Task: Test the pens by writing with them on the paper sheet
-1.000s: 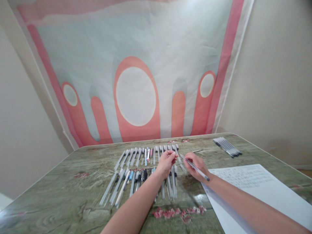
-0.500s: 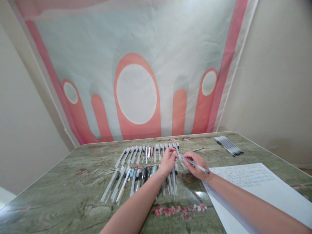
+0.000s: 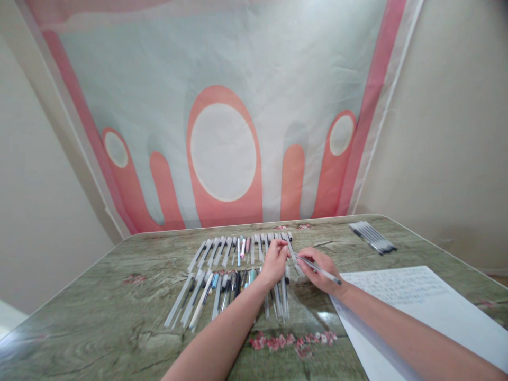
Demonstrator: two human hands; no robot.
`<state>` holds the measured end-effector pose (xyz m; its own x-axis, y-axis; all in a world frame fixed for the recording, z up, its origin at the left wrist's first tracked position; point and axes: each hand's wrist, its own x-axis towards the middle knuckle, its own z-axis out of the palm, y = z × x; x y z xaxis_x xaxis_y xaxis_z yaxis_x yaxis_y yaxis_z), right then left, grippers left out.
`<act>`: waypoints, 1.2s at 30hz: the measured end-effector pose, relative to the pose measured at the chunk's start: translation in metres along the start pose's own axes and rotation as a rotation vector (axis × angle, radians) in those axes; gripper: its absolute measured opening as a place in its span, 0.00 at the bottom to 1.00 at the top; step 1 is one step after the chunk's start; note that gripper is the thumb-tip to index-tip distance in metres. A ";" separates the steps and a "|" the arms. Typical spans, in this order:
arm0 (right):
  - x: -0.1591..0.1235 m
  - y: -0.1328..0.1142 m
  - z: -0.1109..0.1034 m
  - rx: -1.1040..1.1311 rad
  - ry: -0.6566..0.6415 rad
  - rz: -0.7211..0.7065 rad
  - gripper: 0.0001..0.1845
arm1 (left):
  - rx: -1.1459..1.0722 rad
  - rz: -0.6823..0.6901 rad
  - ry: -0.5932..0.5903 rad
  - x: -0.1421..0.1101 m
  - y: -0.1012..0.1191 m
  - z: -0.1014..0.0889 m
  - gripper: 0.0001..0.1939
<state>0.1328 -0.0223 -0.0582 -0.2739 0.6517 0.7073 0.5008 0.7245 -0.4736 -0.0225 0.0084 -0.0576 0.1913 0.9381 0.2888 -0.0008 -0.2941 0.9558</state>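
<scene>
Two rows of pens point(image 3: 222, 270) lie side by side on the green patterned table point(image 3: 99, 328). My left hand point(image 3: 273, 263) rests over the right end of the rows, fingers curled with the tips pinched at a pen in the far row. My right hand point(image 3: 320, 270) is just to its right, closed round a thin clear pen point(image 3: 317, 269) with a dark end that points back toward my wrist. The two hands almost touch above the pens.
A white sheet with writing point(image 3: 413, 307) lies at the right under my right forearm. A small bundle of dark-tipped pens point(image 3: 372, 237) sits at the far right of the table. A pink and pale blue cloth point(image 3: 222, 116) hangs behind the table.
My left hand has reached slightly farther, up to the far row of pens. My right hand has kept its pen and shifted a little toward the left hand.
</scene>
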 end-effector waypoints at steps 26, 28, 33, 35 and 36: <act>-0.001 -0.003 -0.001 0.017 -0.003 -0.007 0.06 | 0.046 0.024 -0.026 -0.002 0.003 0.000 0.06; -0.001 -0.003 0.000 0.016 0.006 -0.009 0.06 | 0.047 0.035 -0.025 -0.003 0.003 0.000 0.06; -0.002 -0.005 0.000 0.008 0.010 -0.020 0.06 | 0.056 0.039 -0.007 -0.003 0.003 0.001 0.05; -0.002 -0.005 0.000 0.008 0.005 -0.019 0.06 | 0.057 0.049 -0.006 -0.004 0.003 0.001 0.05; -0.002 -0.005 0.000 0.008 0.006 -0.018 0.06 | 0.056 0.054 -0.008 -0.004 0.003 0.001 0.05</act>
<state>0.1306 -0.0273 -0.0569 -0.2783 0.6371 0.7188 0.4889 0.7381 -0.4649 -0.0222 0.0036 -0.0561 0.2007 0.9191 0.3390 0.0436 -0.3541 0.9342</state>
